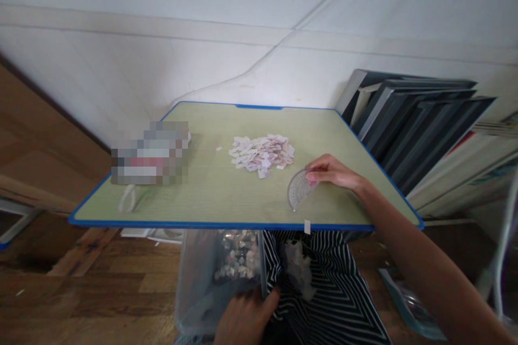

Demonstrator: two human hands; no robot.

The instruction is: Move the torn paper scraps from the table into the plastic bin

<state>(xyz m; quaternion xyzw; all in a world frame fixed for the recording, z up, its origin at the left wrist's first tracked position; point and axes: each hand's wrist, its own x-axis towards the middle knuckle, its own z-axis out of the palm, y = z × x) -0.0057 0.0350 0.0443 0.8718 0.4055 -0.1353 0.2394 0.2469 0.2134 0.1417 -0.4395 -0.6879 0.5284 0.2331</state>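
My right hand is over the right part of the tabletop, thumb and fingers closed on a clear half-round protractor. The protractor is tilted, its curved edge toward the left. Beyond it to the left lies a loose heap of small pale paper slips. A single white slip sticks out over the table's front edge. Below the table, my left hand grips the rim of a translucent plastic bin, thumb outside and fingers inside. Many small wrapped pieces lie in the bin.
The folding table has a blue rim. A blurred-out packet with a white loop lies at its left. Dark flat panels lean at the right. Crumpled whitish film rests on the striped cloth over my lap.
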